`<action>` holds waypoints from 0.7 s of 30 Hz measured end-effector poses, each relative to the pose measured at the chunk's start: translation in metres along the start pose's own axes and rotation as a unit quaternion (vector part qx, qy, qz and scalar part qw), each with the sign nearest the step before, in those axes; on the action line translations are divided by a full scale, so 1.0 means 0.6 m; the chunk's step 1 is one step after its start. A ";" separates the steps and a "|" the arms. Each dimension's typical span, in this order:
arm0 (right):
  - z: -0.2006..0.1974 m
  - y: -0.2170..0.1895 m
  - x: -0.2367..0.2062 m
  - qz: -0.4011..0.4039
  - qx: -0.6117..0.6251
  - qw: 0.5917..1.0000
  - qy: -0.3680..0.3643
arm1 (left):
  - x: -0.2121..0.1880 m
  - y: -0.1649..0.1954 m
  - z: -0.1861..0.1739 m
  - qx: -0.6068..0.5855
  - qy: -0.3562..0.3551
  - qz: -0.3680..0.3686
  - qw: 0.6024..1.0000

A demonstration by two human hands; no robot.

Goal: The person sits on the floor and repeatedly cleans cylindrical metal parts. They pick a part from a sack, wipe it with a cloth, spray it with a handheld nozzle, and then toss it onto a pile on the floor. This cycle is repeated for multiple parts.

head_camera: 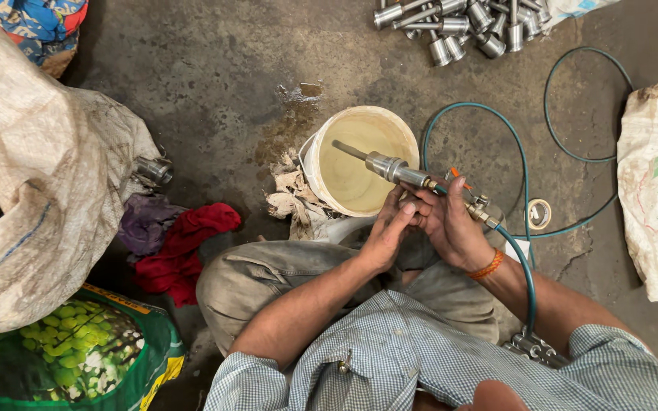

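Over the white bucket (359, 160), at mid-frame, both hands work on a metal spray tool (399, 170). Right hand (455, 228) is wrapped around the tool's rear end, fingers clenched on it near the brass fitting (484, 213); an orange band (487, 266) sits on that wrist. Left hand (386, 236) is pressed against the tool from the near side, fingers curled onto the shaft just behind the steel collar (grip looks firm, fingertips partly hidden by the other hand). Tool's thin rod tip points left and far, out above the bucket's pale inside. Green hose (523, 164) runs from the fitting, loops far and right across the concrete floor (215, 84), and also comes back near past the right forearm. Crumpled rags (292, 196) lie touching the bucket's left side. Red cloth (184, 247) and purple cloth (145, 223) lie left of the knee. Big woven sack (39, 198) fills the left, a green printed bag (78, 350) near it. Heap of steel parts (466, 27) at the far edge. Another white sack (653, 183) at right.
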State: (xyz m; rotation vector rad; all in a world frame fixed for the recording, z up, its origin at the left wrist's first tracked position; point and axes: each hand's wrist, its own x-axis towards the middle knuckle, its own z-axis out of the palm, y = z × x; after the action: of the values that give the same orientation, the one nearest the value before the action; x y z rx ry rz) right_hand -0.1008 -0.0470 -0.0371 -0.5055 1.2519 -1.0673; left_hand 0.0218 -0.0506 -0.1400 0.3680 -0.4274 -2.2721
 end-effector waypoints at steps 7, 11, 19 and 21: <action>-0.009 0.008 -0.001 -0.004 0.007 1.000 0.005 | 0.006 -0.032 -0.017 0.010 0.023 0.025 0.999; -0.020 0.015 -0.036 -0.049 -0.004 0.999 0.014 | 0.013 -0.032 -0.021 -0.068 0.018 0.005 0.998; -0.053 0.143 -0.100 -0.268 -0.088 0.959 0.014 | 0.032 -0.001 0.012 -0.195 0.060 -0.099 0.974; -0.079 0.171 -0.104 -0.367 -0.160 0.916 0.029 | 0.029 -0.004 0.027 -0.183 0.101 -0.102 0.973</action>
State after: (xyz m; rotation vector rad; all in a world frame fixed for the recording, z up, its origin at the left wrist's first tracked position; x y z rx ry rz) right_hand -0.1041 0.0643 -0.1022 -1.2734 1.3252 -1.5060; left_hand 0.0027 -0.0589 -0.1285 0.4622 0.1426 -2.4173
